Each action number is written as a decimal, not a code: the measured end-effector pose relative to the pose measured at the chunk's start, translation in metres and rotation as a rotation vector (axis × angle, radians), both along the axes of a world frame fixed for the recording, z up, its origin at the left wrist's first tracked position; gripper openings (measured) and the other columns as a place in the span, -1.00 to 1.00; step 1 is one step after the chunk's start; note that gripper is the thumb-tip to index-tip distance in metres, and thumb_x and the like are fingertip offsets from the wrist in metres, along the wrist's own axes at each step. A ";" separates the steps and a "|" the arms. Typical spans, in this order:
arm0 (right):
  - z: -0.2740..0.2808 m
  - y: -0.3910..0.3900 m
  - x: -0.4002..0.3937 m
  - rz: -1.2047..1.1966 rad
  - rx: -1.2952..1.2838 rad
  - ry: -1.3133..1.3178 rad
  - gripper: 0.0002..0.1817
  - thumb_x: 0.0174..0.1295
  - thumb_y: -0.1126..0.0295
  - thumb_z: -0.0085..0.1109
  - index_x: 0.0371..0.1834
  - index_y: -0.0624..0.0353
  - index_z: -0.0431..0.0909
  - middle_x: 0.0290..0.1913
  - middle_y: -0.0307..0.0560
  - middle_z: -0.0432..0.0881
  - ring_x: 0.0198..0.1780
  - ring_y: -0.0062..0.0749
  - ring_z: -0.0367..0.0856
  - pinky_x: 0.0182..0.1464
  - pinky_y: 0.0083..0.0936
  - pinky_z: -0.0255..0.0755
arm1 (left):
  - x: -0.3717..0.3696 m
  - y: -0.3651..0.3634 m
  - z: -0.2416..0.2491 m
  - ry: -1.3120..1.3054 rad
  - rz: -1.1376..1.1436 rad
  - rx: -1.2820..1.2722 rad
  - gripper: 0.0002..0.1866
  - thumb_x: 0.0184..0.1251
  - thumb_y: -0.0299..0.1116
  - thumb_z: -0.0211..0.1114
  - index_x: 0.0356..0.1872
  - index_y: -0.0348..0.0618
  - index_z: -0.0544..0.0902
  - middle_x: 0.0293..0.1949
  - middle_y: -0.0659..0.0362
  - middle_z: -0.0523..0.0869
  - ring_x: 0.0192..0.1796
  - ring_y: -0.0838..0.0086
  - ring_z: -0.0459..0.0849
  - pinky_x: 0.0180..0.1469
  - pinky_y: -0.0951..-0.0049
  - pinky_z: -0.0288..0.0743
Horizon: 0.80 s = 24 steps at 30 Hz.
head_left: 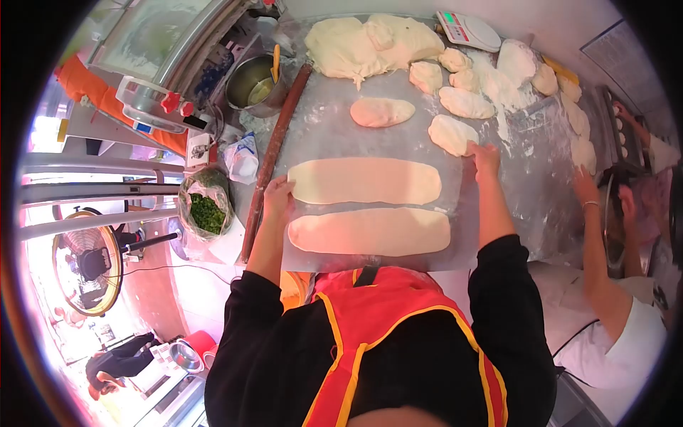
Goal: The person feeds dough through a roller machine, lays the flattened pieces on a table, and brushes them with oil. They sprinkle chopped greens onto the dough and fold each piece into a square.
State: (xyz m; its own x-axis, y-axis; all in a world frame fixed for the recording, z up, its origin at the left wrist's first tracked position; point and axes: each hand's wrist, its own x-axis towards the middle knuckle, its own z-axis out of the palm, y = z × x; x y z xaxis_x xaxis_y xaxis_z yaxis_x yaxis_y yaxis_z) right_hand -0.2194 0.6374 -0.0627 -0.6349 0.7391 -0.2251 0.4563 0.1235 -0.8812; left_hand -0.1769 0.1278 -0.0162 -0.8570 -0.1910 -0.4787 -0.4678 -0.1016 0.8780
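Two long, flat dough sheets lie one above the other on the metal worktop, the upper dough sheet (364,181) and the lower dough sheet (370,231). At the left end of the upper one, my left hand (278,196) has its fingers pinched on the edge. My right hand (486,161) is closed at the lower right end of an oval dough piece (452,135); its fingertips are partly hidden. Further up lie another oval dough piece (382,112) and a floury dough piece (466,102). A long rolling pin (276,153) lies left of the sheets.
A large dough mass (356,50) and a kitchen scale (469,31) are at the back. To the left stand a metal pot (256,84) and a bag of chopped greens (207,212). At the right, a co-worker's hand (586,186) touches dough near a tray (622,132).
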 end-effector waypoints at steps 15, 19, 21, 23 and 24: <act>0.121 -0.090 -0.010 0.310 -0.033 0.316 -0.81 -0.04 0.60 0.22 -0.49 0.14 0.37 -0.50 -0.36 0.37 -0.50 -0.68 0.28 -0.43 -0.66 0.21 | -0.022 0.180 0.027 0.266 -0.671 0.017 -0.72 0.30 -0.26 0.19 -0.12 -0.27 0.59 -0.24 0.01 0.70 -0.23 0.29 0.68 -0.12 0.35 0.53; 0.177 -0.146 -0.003 0.425 -0.199 0.340 -0.82 -0.02 0.60 0.21 -0.42 0.17 0.38 -0.45 -0.33 0.41 -0.44 -0.71 0.34 -0.42 -0.70 0.25 | -0.049 0.207 0.041 -0.479 -0.376 1.021 -0.52 0.35 -0.07 0.18 0.14 -0.18 0.44 -0.03 0.15 0.60 -0.05 0.34 0.60 0.08 0.32 0.49; 0.192 -0.171 -0.008 0.466 -0.339 0.392 -0.79 0.01 0.60 0.22 -0.35 0.17 0.38 -0.41 -0.31 0.46 -0.42 -0.70 0.39 -0.40 -0.69 0.30 | -0.054 0.194 0.076 -0.311 -0.247 1.149 -0.49 0.35 -0.06 0.17 0.17 -0.18 0.41 0.03 0.15 0.57 0.03 0.34 0.57 0.13 0.32 0.46; 0.225 -0.208 -0.021 0.478 -0.469 0.499 -0.73 0.04 0.59 0.23 -0.22 0.19 0.37 -0.36 -0.27 0.50 -0.36 -0.61 0.48 -0.32 -0.62 0.40 | -0.070 0.166 0.106 -0.099 -0.239 1.194 -0.50 0.36 -0.09 0.17 0.18 -0.18 0.40 0.06 0.14 0.56 0.08 0.34 0.56 0.16 0.32 0.45; 0.241 -0.226 -0.023 0.476 -0.536 0.542 -0.69 0.05 0.59 0.24 -0.16 0.20 0.37 -0.34 -0.25 0.52 -0.33 -0.57 0.52 -0.28 -0.59 0.45 | -0.085 0.145 0.118 0.025 -0.294 1.173 -0.53 0.36 -0.12 0.16 0.18 -0.17 0.40 0.06 0.13 0.56 0.09 0.33 0.56 0.15 0.32 0.46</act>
State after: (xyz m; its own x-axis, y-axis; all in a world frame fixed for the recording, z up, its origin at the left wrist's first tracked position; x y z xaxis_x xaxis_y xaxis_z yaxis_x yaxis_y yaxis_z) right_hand -0.2420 0.4118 0.1788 -0.9665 0.2529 -0.0444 -0.0338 -0.2968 -0.9543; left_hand -0.2616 0.2724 0.1018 -0.8058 0.5525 -0.2130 -0.5915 -0.7346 0.3322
